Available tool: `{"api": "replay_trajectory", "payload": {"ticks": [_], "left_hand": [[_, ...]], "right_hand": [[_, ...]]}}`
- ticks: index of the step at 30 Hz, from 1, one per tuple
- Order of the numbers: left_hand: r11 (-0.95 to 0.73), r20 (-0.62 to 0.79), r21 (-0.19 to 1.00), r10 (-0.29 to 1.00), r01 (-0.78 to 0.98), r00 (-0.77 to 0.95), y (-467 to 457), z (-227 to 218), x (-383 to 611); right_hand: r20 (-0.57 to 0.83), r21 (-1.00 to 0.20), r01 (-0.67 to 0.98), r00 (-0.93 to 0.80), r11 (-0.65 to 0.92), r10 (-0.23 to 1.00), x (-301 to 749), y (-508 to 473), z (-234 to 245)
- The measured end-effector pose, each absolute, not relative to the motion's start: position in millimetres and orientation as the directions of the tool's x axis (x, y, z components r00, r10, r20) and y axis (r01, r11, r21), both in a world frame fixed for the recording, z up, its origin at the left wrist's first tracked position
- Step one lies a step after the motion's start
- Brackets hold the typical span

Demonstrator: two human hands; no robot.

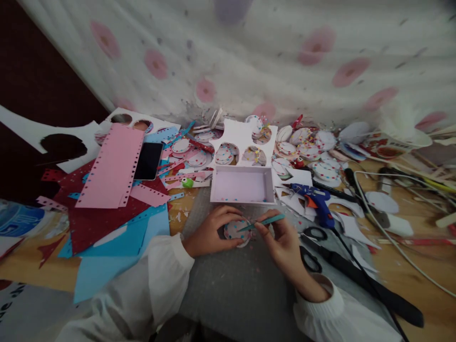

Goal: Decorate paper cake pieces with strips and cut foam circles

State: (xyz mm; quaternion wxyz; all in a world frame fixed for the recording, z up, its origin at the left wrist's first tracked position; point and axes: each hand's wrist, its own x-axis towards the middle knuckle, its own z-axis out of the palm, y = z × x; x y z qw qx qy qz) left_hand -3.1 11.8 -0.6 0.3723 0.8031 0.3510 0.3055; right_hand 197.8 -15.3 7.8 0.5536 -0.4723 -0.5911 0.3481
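Observation:
My left hand [213,230] holds a small round white paper disc [235,230], dotted with blue and pink bits, its thumb and fingers around the edge against the grey mat [228,285]. Between the thumb and fingers of my right hand [281,240] are teal tweezers [265,221], whose tip points down onto the disc. Whether the tip grips a dot is too small to tell. Just beyond both hands stands an open white box [242,186] with a few tiny coloured dots along its near inside edge.
To the right lie a blue glue gun [315,197], black scissors [311,247] and a looping white cable [370,213]. Pink card [110,166], a phone [148,161] and blue sheets [107,270] lie left. Dotted discs [306,142] pile up before the curtain [249,57].

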Motion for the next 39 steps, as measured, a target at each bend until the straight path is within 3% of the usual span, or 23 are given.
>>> {"api": "replay_trajectory", "payload": {"ticks": [39], "left_hand": [[-0.462, 0.216, 0.818, 0.799, 0.342, 0.562, 11.1, 4.1, -2.9]], "right_hand": [[0.169, -0.981, 0.115, 0.105, 0.157, 0.98, 202.1, -10.7, 9.4]]}}
